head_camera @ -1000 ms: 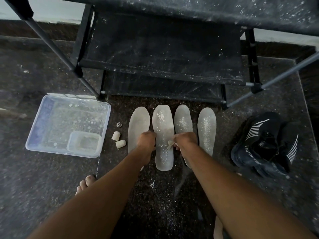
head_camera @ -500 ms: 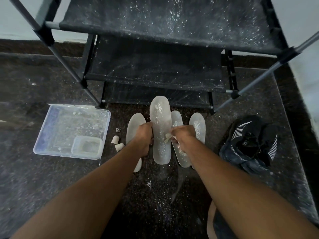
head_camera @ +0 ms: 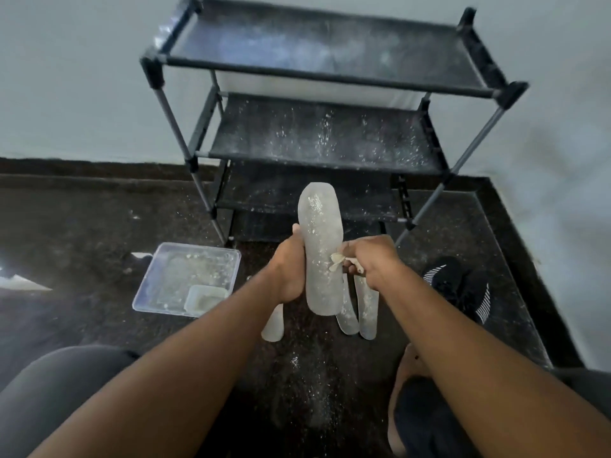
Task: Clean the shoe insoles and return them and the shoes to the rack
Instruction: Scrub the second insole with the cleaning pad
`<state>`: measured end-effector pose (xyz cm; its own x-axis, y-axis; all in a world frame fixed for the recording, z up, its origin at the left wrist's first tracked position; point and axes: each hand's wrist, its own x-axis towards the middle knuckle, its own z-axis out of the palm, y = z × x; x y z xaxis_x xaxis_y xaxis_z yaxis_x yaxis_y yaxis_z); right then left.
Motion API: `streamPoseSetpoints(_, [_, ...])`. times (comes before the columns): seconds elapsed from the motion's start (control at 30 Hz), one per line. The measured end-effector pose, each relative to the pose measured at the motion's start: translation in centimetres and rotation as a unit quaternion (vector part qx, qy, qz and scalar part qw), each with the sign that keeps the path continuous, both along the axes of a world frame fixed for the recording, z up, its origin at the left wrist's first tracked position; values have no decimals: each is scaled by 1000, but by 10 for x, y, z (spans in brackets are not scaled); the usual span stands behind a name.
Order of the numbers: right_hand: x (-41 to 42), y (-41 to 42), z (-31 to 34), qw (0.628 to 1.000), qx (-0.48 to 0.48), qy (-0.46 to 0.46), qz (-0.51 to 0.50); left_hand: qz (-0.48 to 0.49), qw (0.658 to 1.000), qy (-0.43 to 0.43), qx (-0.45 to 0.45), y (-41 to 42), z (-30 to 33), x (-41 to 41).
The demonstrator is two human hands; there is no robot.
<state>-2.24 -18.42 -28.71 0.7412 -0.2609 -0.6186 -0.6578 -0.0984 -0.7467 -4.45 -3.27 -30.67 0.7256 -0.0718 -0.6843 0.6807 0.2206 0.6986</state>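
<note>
Insole: upright, above the floor before the rack, gripped by left hand. Right hand: fingers pinch rag against it. Shoes: on the floor, right.

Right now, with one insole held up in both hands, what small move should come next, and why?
Probably wipe the cloth down the insole. The left hand grips the insole's edge and holds it raised, the right hand pinches the cloth against it, and white specks still cover its upper part. Three more insoles lie on the floor below.
</note>
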Motion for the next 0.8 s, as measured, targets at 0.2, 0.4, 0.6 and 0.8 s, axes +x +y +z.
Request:
streamPoseSetpoints(0.2, [-52, -3, 74, 998, 0, -51, 29, -17, 996, -46, -80, 0, 66, -47])
streamPoseSetpoints(0.4, [-96, -5, 106, 991, -26, -111, 70, 2, 984, -66, -165, 0, 81, -87])
streamPoseSetpoints(0.6, [-102, -2, 107, 984, -30, -138, 110, 11, 974, -80, -212, -1, 81, -90])
streamPoseSetpoints(0.8, [-96, -10, 117, 981, 5, -139, 138, 4, 972, -74, -222, -2, 77, -82])
